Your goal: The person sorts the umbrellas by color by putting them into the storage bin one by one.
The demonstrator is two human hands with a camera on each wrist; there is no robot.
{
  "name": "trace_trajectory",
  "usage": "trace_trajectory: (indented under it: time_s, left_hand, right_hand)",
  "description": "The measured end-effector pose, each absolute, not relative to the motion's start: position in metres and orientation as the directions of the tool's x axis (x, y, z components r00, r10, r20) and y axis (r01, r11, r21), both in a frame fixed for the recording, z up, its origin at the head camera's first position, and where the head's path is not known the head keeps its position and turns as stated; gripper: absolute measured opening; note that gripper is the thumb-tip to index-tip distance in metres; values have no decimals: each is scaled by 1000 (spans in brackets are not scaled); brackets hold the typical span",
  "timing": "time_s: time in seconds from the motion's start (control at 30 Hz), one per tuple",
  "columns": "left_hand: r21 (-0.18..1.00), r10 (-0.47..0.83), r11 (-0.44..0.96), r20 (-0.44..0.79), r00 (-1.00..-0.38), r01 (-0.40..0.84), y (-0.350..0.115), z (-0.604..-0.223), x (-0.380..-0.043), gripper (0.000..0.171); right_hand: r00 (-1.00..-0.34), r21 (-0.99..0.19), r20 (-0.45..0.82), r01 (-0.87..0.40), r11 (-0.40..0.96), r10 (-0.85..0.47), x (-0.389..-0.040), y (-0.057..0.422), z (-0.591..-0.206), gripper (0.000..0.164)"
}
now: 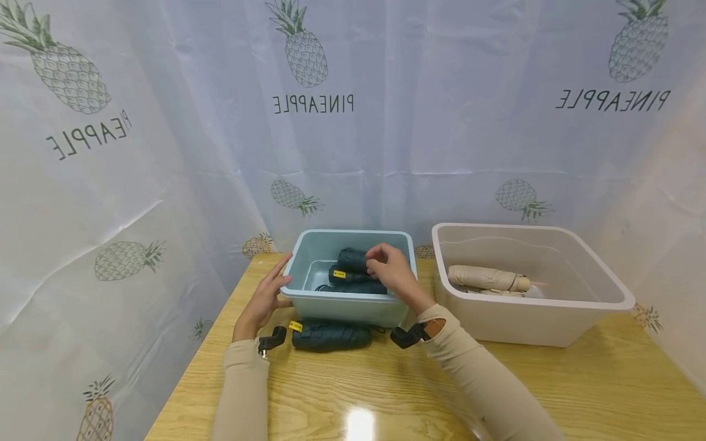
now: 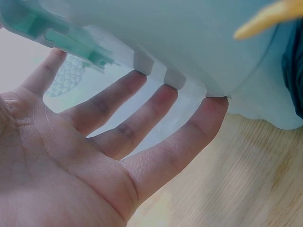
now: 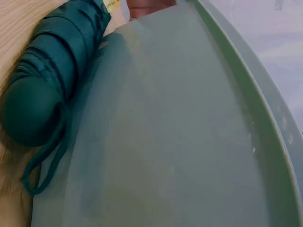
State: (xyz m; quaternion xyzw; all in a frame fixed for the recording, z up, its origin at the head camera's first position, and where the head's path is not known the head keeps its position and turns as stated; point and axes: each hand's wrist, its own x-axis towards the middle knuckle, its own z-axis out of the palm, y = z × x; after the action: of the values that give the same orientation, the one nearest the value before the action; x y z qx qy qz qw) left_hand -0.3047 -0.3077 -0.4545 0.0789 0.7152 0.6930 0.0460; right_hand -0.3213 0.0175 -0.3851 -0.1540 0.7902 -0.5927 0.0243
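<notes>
My left hand (image 1: 267, 300) rests against the left wall of a light blue bin (image 1: 342, 304). In the left wrist view its fingers (image 2: 161, 161) are spread and nearly straight, tips touching the bin's side. Inside the bin lie dark folded umbrellas (image 1: 353, 288), one with a yellow tag (image 1: 339, 274). My right hand (image 1: 393, 269) reaches over the front rim, thumb and fingers bent at the right end of the rear umbrella (image 1: 352, 259); whether they pinch it cannot be told. Another dark green umbrella (image 1: 331, 337) lies on the table before the bin, its strap loop (image 3: 45, 165) showing in the right wrist view.
To the right stands a larger off-white bin (image 1: 507, 318) holding beige folded umbrellas (image 1: 485, 277). Both bins sit on a wooden table (image 1: 331, 392). A white curtain (image 1: 430, 141) with pineapple prints hangs behind and to the left.
</notes>
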Motion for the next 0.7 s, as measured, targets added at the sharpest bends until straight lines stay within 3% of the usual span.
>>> trace_trajectory:
  time_s: [0.23,0.47,0.6,0.7]
  left_hand:
    - [999,179,23,40,-983,45,-307,-455,-304,64]
    - [999,179,18,37,-983,41,-307,-455,-303,64]
    - [999,185,17,43,-982,47,-307,-454,-303,63]
    - [999,187,18,42,-982,46,-307,-454,-303,62]
  right_hand:
    - [-798,-784,535,-591,188,-276,-301,20,-395,9]
    - [-678,-684,688,-725,81,-259,-269,23,-410,12]
    - [-564,-573,744,-814,94,-357,-253,26,-422,15]
    - [-551,-544,693,-823,164,-465,-245,28,-431,15]
